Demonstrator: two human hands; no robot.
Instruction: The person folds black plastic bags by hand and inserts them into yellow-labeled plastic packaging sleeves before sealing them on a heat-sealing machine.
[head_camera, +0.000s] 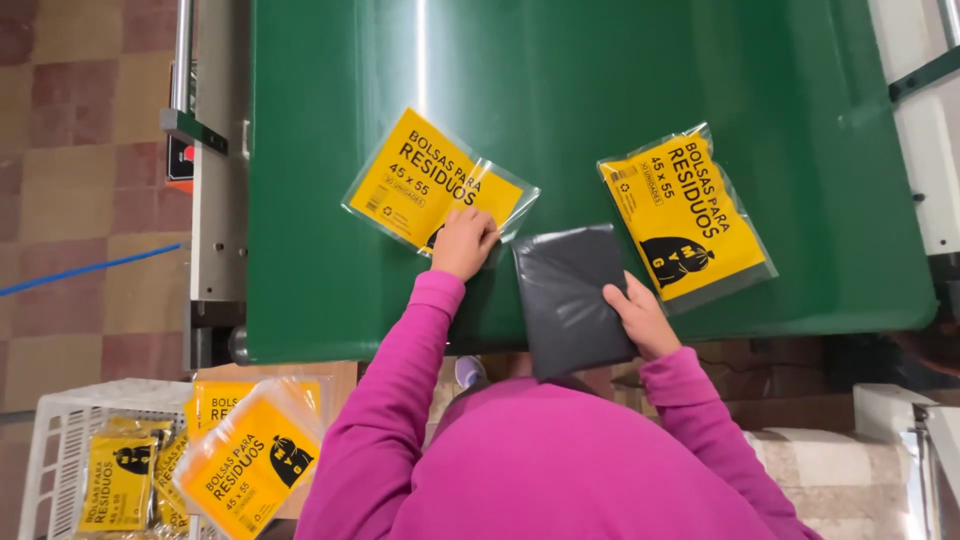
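Crate (60, 440) of white plastic at seven o'clock holds yellow packets (250, 460). Up on the green belt (600, 80), the left hand (465, 240) presses curled fingers onto the near edge of a clear yellow-labelled packet (435, 180) at eleven o'clock. Just right, the right hand (640, 315) grasps a dark folded bag stack (570, 295) at centre. Another yellow packet (685, 215) lies at two o'clock.

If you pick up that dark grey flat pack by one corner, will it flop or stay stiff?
The grey pack looks thin and folded flat, so it would probably droop some. Its surface looks smooth, so it may slide easily on the shiny green table. It hangs over the table edge under the right hand, so it seems light.
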